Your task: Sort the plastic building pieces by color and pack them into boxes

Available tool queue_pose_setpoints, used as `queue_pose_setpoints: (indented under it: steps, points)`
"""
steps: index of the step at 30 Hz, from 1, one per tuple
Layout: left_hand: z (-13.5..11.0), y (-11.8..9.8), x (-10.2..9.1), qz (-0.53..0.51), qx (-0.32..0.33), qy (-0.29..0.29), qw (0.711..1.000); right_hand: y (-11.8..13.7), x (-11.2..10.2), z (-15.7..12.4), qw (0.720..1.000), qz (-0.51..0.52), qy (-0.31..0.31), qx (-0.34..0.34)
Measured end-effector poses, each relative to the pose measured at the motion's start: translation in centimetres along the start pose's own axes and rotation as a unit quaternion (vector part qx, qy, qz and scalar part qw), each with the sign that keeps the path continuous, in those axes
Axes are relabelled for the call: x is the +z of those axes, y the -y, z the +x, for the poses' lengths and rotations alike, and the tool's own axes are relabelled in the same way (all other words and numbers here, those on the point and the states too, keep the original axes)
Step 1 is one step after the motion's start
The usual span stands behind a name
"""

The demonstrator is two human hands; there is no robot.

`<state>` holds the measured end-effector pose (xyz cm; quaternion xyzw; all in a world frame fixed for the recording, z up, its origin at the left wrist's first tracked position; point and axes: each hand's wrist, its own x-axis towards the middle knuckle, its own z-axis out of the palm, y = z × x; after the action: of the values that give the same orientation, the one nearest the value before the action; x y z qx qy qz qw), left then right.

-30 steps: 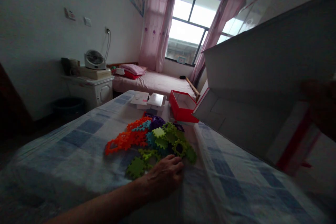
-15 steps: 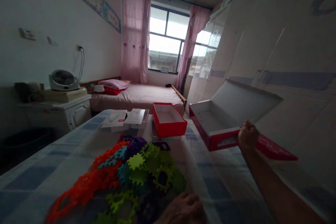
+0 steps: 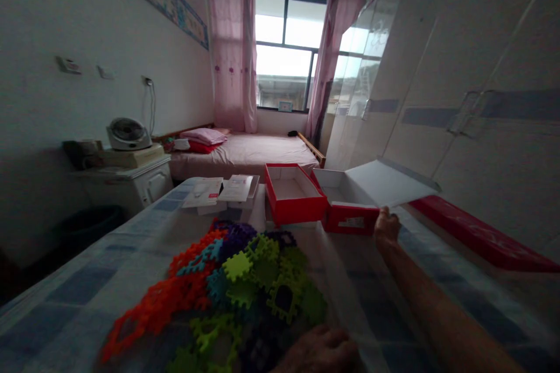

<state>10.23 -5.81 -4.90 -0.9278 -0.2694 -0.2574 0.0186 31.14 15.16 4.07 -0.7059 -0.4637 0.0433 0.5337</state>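
Note:
My right hand (image 3: pixel 387 225) is closed on the front right corner of an open red box (image 3: pixel 350 218) with a white inside. The box's flap (image 3: pixel 391 182) stands raised, leaning to the right. Touching its left side is an open red tray (image 3: pixel 297 213). My left hand (image 3: pixel 321 351) is low at the bottom edge, fingers curled down; whatever is under them is hidden. Beside it lies a heap of toothed foam puzzle pieces: orange (image 3: pixel 157 303), light blue (image 3: pixel 202 257), purple (image 3: pixel 236 235) and lime green (image 3: pixel 238 268).
White leaflets (image 3: pixel 203 192) lie at the table's far left. A long red panel (image 3: pixel 476 233) extends to the right of the box. The checked tablecloth (image 3: pixel 87 280) covers the table. Beyond are a bed (image 3: pixel 258 151), a cabinet with a fan (image 3: pixel 128 133), and wardrobes (image 3: pixel 464 145).
My right hand has brought the box leftward and down, up against the red tray. The raised flap has tipped lower. My left hand stays by the pieces while the view has shifted slightly.

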Motion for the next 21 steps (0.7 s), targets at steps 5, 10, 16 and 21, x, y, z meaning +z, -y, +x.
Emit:
queue_pose_setpoints:
  steps: [5,10,16,21]
  points:
    - [0.5,-0.9,-4.2,0.058,0.081,0.038,0.994,0.2,-2.3,-6.6,0.992,0.028,0.124,-0.022]
    - [-0.3,-1.1,-10.7,0.060,-0.007,-0.007,0.998,2.9,-2.5,-12.9,0.908,0.057,0.392,-0.134]
    - [-7.6,4.6,-17.9,0.134,-0.283,-0.107,0.944,7.9,0.5,-16.6,0.850,0.065,0.472,-0.223]
    - [-15.8,8.8,-19.2,0.168,-0.464,-0.065,0.867,10.4,2.8,-19.4,0.846,0.035,0.473,-0.241]
